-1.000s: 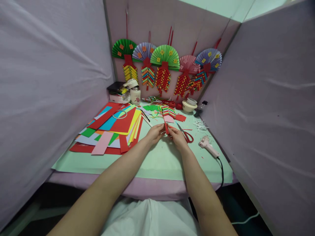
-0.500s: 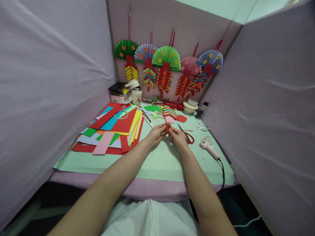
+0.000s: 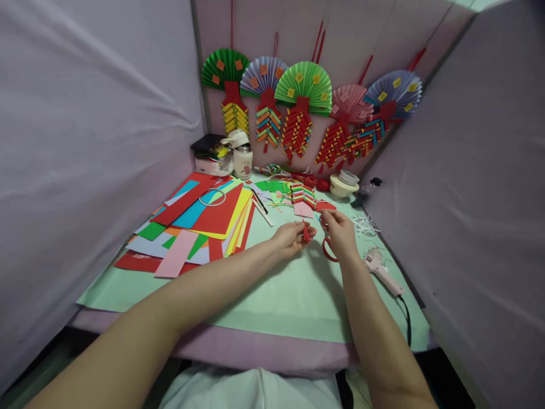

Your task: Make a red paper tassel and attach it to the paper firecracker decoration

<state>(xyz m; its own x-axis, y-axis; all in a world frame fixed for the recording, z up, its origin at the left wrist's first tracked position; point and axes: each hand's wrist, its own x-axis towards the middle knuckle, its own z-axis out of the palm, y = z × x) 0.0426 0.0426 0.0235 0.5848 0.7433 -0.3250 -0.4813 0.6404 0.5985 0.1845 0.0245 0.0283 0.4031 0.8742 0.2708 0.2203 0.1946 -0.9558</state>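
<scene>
My left hand (image 3: 293, 238) pinches a small red tassel (image 3: 306, 233), its strands hanging down by the fingertips. To its right, my right hand (image 3: 340, 232) hovers with the fingers bent together; what they hold, if anything, is too small to make out. Under that hand lies a pair of scissors with red handles (image 3: 327, 251), partly covered by it. Just beyond the hands, a row of rolled red, green and white paper tubes (image 3: 303, 194) lies on the table, with a pink paper piece (image 3: 303, 210) at its near end. A red paper piece (image 3: 326, 205) is beside it.
Coloured paper sheets (image 3: 221, 218) spread over the left side, with a ring (image 3: 212, 197) on top. Pens (image 3: 261, 211) lie beside them. A glue gun (image 3: 383, 275) with a cord rests at right. Behind stand a jar (image 3: 242, 163) and bowls (image 3: 344, 184); fan decorations (image 3: 303, 85) hang on the wall.
My hands have moved apart. The left keeps the tassel, now hanging loose, while the right has shifted right, over the scissors. The view has tilted down slightly.
</scene>
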